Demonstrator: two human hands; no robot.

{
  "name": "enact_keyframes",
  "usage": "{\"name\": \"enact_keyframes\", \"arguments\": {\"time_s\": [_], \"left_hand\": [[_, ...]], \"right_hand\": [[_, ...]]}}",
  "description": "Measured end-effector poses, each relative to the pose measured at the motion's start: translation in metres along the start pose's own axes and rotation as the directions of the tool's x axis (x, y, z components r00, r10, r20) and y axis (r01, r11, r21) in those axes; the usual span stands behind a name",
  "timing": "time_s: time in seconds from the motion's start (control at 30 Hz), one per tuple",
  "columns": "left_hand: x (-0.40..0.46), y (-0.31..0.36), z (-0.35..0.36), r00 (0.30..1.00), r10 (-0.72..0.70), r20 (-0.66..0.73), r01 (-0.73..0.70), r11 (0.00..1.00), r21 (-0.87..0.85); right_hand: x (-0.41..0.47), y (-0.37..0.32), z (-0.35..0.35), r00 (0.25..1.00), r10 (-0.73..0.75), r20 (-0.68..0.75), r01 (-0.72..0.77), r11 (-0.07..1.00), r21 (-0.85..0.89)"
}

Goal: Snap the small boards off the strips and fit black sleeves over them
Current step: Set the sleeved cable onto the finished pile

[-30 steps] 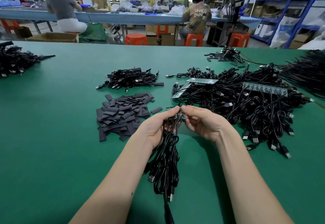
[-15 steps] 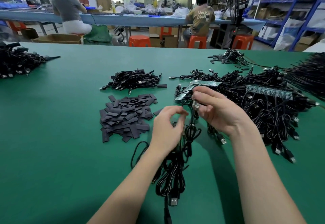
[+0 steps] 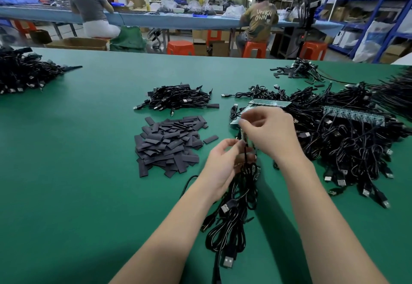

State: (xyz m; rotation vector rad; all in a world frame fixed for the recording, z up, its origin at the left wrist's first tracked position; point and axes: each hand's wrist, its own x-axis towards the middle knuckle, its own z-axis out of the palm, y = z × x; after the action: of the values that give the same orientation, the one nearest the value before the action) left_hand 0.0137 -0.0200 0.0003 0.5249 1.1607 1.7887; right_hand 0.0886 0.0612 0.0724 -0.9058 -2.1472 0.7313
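- Mid-task, by the look of things: plenty of boards left on their strips, plenty of sleeves unused.
- Left hand (image 3: 225,161): grip curled round a bundle of black cables (image 3: 234,214), pinching near their top ends.
- Right hand (image 3: 269,134): grip pinched on a small pale piece just above the left (likely a board being snapped free; too blurred to confirm).
- Strips of boards (image 3: 354,115) lying on the big cable heap (image 3: 347,150) at right, one more (image 3: 270,103) just beyond the right hand.
- Black sleeves (image 3: 169,143) piled loose on the green worktop (image 3: 78,172), left of the hands.
- Smaller cable pile (image 3: 178,99) beyond the sleeves, some ends seemingly sleeved already, so possibly finished pieces.
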Motion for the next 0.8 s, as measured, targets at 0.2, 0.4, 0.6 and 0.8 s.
{"name": "enact_keyframes", "arguments": {"time_s": [0.2,0.4,0.6,0.8], "left_hand": [[-0.004,-0.002,-0.002,1.0,0.003,-0.019,-0.002,0.999,0.052],[-0.001,-0.001,-0.001,1.0,-0.018,-0.023,0.019,0.999,0.041],[-0.001,-0.001,0.001,0.999,-0.034,-0.025,0.035,0.999,0.029],[-0.002,0.001,0.001,0.999,-0.039,-0.02,0.039,0.999,0.018]], "right_hand": [[0.032,-0.037,0.043,0.848,-0.16,0.506,0.358,0.876,-0.323],[0.06,-0.035,0.071,0.718,0.0,0.697,0.494,0.705,-0.509],[0.062,-0.03,0.072,0.7,-0.017,0.714,0.548,0.654,-0.522],[0.058,-0.026,0.069,0.766,-0.068,0.64,0.488,0.709,-0.509]]}}
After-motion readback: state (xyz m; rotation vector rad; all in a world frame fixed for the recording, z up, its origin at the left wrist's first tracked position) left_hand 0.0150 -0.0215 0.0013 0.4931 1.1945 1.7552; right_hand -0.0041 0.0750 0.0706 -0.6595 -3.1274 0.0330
